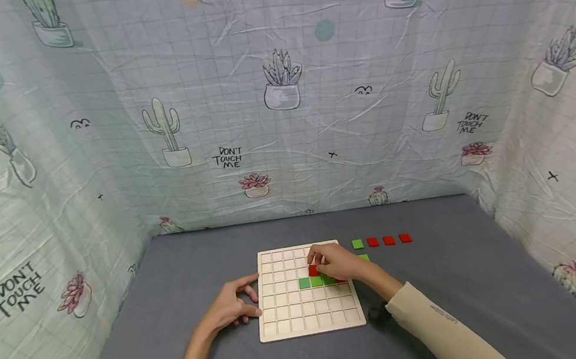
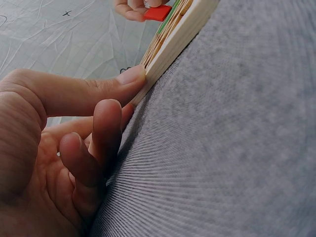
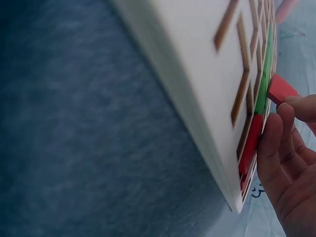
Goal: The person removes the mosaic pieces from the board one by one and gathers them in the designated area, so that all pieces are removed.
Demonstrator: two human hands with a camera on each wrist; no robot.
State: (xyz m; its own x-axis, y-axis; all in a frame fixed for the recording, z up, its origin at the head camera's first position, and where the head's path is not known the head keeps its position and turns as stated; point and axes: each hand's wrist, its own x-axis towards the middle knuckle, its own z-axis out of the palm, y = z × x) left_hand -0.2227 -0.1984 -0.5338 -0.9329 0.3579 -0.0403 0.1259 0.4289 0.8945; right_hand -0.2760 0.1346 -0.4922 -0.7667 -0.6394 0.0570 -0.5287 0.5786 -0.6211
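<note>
A wooden grid board (image 1: 296,312) lies on the table in the head view. My right hand (image 1: 337,261) pinches a red square tile (image 1: 312,271) between thumb and fingers over the grid. In the right wrist view that red tile (image 3: 281,90) is tilted, its lower edge right at the board. Green tiles (image 1: 304,283) sit in a row of cells just nearer to me, with a seated red tile (image 3: 251,143) at the row's right end, partly hidden by my hand in the head view. My left hand (image 1: 227,305) touches the board's left edge with thumb and forefinger, the other fingers loosely bent.
Behind and right of the board, a loose green tile (image 1: 357,244) and several red tiles (image 1: 388,240) lie in a line on the grey table (image 1: 195,255). Another green tile (image 1: 364,257) shows beside my right wrist. A patterned curtain (image 1: 289,144) hangs around the table.
</note>
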